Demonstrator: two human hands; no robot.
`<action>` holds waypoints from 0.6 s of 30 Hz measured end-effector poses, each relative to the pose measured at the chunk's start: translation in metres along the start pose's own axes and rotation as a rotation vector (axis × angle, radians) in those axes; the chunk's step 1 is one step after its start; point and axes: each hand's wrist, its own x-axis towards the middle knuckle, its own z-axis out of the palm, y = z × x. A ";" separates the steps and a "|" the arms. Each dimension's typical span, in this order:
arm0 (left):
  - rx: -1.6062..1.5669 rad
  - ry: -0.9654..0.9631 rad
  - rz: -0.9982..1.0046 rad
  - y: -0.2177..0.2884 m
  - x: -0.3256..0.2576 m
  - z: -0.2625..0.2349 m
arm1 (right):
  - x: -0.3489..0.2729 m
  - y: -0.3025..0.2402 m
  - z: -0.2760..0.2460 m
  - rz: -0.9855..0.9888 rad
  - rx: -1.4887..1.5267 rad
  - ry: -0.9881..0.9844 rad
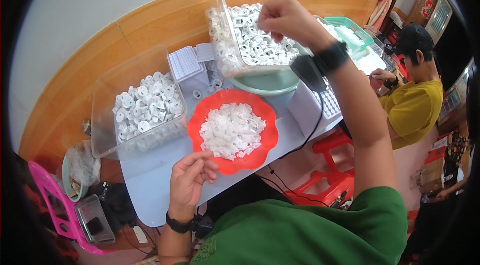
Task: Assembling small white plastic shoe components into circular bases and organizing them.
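Note:
My right hand (283, 19) is raised over a tilted clear plastic bin (220, 10) full of small white round parts (255, 40), its fingers pinched together; whether a part is in them I cannot tell. My left hand (189, 179) rests with curled, loosely parted fingers at the near rim of a red scalloped bowl (270, 135) heaped with small flat white pieces (231, 130). It holds nothing that I can see. Both wrists wear black bands. The tilted bin leans on a pale green basin (265, 85).
A second clear bin (107, 115) of white round parts stands at the left on the pale table (150, 175). White gridded trays (185, 62) lie behind. A person in a yellow shirt (415, 107) works at the right, beside a green basket (352, 27). Red stools (330, 180) stand below.

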 end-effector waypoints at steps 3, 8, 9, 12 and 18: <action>0.038 -0.039 -0.015 -0.004 0.001 0.013 | -0.064 -0.024 0.017 -0.103 0.191 -0.059; 0.022 -0.133 0.136 -0.014 0.002 0.055 | -0.149 -0.028 0.090 -0.161 0.278 -0.141; -0.021 -0.133 0.196 -0.016 0.002 0.064 | -0.160 -0.022 0.104 -0.177 0.279 -0.130; -0.002 -0.183 0.177 -0.026 -0.004 0.060 | -0.184 -0.024 0.135 -0.086 0.345 -0.087; -0.019 -0.205 0.103 -0.048 -0.007 0.043 | -0.206 -0.009 0.158 0.083 0.644 -0.077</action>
